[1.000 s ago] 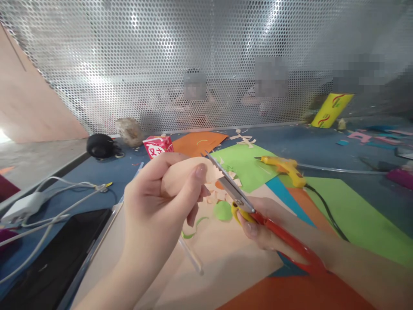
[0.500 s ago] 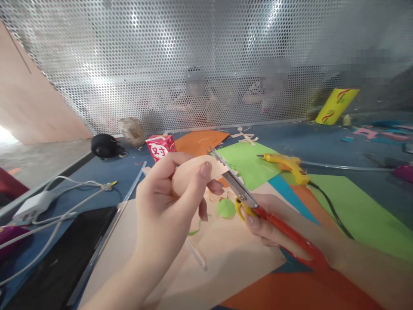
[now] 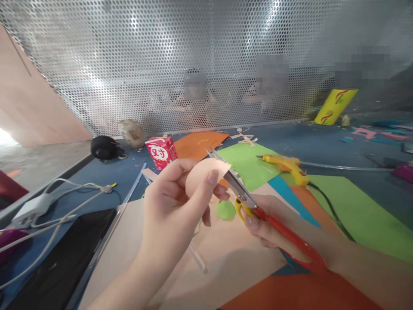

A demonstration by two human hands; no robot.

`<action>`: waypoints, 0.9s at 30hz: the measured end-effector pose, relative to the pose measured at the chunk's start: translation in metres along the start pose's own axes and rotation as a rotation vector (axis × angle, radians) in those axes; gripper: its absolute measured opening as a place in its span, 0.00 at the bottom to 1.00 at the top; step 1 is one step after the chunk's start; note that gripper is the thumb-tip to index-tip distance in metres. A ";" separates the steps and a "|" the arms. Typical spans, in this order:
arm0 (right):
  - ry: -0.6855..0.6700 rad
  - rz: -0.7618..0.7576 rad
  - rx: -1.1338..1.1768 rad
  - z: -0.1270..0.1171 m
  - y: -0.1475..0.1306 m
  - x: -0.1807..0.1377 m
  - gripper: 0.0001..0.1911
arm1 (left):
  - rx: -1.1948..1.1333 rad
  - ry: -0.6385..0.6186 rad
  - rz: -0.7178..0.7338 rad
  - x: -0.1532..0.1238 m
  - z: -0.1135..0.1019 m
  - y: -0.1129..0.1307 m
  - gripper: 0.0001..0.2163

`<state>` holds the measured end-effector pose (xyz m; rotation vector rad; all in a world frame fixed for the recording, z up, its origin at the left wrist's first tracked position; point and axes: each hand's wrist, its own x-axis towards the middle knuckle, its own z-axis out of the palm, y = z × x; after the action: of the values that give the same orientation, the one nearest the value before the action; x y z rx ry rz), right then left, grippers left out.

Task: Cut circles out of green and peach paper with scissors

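Note:
My left hand (image 3: 174, 211) pinches a small rounded piece of peach paper (image 3: 203, 174) between thumb and fingers, held up above the table. My right hand (image 3: 274, 224) grips red-handled scissors (image 3: 258, 211) with a yellow ring near the pivot. The scissor blades (image 3: 230, 178) point up and left, and their tips sit at the right edge of the peach paper. Below the hands lies a large peach sheet (image 3: 222, 254) with a green paper disc (image 3: 226, 209) and small offcuts on it.
A yellow glue gun (image 3: 285, 165) with a black cord lies on green paper (image 3: 355, 211) at the right. Behind stand a red carton (image 3: 161, 151), orange paper (image 3: 196, 144), a black round object (image 3: 103, 147). A dark tablet (image 3: 61, 254) and white cables (image 3: 48, 206) lie left. A perforated metal screen (image 3: 193, 56) closes the back.
My left hand has turned the peach paper slightly, showing more of it to the right, and the blades have closed further against its edge. The view has shifted a little.

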<state>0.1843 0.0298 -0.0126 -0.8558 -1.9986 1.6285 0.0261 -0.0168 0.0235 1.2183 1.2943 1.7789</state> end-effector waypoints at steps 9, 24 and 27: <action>0.022 -0.011 -0.058 -0.003 0.007 0.003 0.24 | 0.012 0.179 -0.077 0.010 -0.010 0.006 0.08; 0.510 -0.211 0.199 -0.025 0.015 0.028 0.21 | 0.141 -0.053 -0.002 0.030 -0.024 -0.017 0.09; 0.437 -0.181 0.177 -0.029 0.013 0.029 0.18 | 0.267 -0.162 0.070 0.034 -0.027 -0.022 0.07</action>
<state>0.1849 0.0725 -0.0206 -0.8493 -1.5578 1.3541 -0.0126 0.0091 0.0112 1.5376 1.4408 1.5521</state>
